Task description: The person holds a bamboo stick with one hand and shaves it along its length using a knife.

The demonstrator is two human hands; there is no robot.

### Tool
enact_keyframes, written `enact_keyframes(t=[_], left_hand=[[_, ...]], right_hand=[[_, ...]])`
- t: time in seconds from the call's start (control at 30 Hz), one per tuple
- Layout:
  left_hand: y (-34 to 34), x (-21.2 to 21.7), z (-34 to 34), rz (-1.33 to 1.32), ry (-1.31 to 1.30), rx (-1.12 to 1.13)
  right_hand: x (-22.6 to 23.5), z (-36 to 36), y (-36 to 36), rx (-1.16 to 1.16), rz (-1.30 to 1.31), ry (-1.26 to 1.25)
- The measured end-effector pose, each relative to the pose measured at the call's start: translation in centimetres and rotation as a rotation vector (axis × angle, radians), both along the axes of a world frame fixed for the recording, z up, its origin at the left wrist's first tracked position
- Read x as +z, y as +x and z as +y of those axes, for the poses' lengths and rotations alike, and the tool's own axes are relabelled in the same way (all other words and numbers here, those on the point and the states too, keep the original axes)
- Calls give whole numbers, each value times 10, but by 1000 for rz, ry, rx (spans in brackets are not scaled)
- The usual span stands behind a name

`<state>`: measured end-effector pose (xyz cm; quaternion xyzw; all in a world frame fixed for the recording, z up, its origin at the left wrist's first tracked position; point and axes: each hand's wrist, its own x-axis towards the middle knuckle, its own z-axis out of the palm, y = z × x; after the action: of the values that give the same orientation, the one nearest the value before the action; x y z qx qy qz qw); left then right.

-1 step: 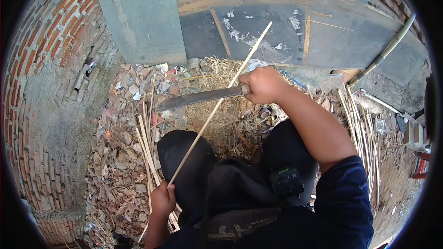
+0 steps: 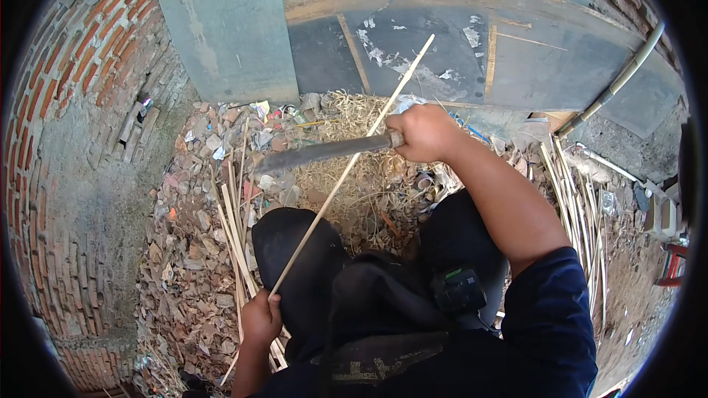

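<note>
A long, pale bamboo strip (image 2: 313, 226) slants from low left to upper right across my left knee. My left hand (image 2: 260, 318) is closed around its lower end. The wooden handle of a machete (image 2: 317, 154) is in the closed fist of my right hand (image 2: 428, 134). Its dark blade points left and crosses the strip near the strip's upper half; blade and strip look to be touching, though the exact contact is hard to make out. The blade is slightly smeared by motion.
Curly shavings (image 2: 354, 114) lie on rubble ahead of my knees. Loose strips (image 2: 234, 243) lie by my left leg, with another bundle (image 2: 571, 199) at the right. A brick wall (image 2: 81, 177) stands left; grey panels (image 2: 428, 51) close off the far side.
My right hand has shifted very slightly to the right, and the machete blade has slid a little up and right along the strip. My left hand and the strip stay in place.
</note>
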<state>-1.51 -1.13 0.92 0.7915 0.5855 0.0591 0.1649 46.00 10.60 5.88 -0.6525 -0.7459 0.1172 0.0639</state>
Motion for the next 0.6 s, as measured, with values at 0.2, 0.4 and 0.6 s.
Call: enact_keyframes(t=[0.2,0.4,0.6], left_hand=[[4,2,6,-31,-30,-3],[6,3,-2,30,16,29],[8,-4,4,21,60,12]], right_hand=[[-32,10,33,-284,176,12],[8,0,-26,27,-64,-76],[-37,16,48,-337,151,25]])
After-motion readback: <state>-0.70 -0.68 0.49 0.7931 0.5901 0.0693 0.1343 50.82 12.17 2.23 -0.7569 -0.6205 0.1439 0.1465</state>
